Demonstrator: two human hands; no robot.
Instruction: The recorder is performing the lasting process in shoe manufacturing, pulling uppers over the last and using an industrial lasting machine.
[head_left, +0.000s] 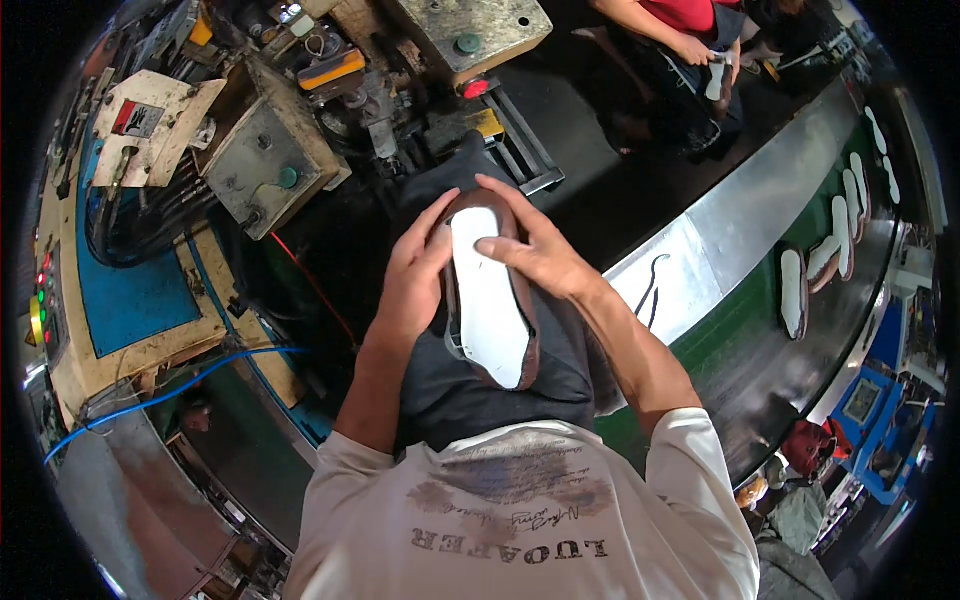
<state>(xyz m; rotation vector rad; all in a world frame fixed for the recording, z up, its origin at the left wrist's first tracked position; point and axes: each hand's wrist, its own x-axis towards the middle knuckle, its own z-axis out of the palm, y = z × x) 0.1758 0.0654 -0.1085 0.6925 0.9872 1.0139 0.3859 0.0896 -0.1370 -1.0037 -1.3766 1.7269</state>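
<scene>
A brown shoe upper (524, 310) with a white insole board (488, 318) facing up rests over my lap, its toe end pointing away from me. My left hand (414, 268) wraps the left edge near the toe, fingers curled against the side. From the right, my right hand (540, 252) grips the opposite edge, and its thumb presses on the white board. Both hands' fingertips come close together at the toe. What lies inside the upper is hidden.
To my right runs a green conveyor belt (690, 375) carrying several white-bottomed shoes (793, 290), with a metal ledge (690, 262) holding a dark hooked tool (652, 290). Machinery with a metal box (270, 150) stands at the left. Far right, a co-worker's hands (695, 50) hold another shoe.
</scene>
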